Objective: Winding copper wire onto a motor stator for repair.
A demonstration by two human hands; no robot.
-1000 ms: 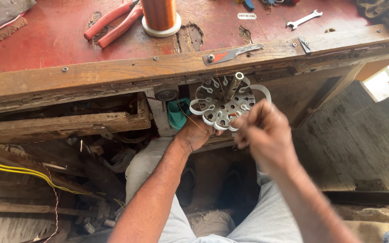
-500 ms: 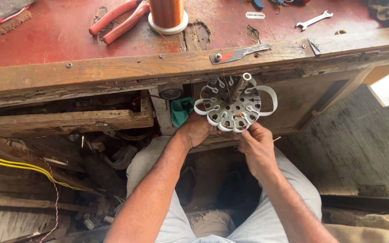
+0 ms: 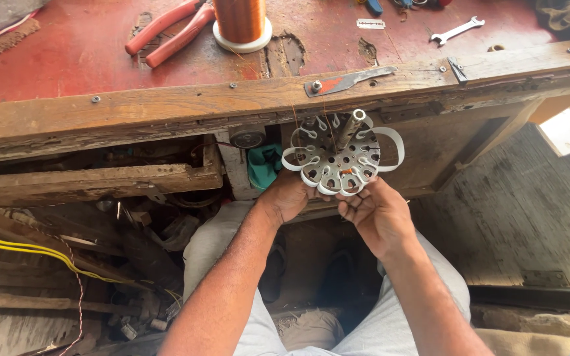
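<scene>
One head-worn view looks steeply down, close over the workbench edge [image 3: 166, 109] and the person's lap.
</scene>
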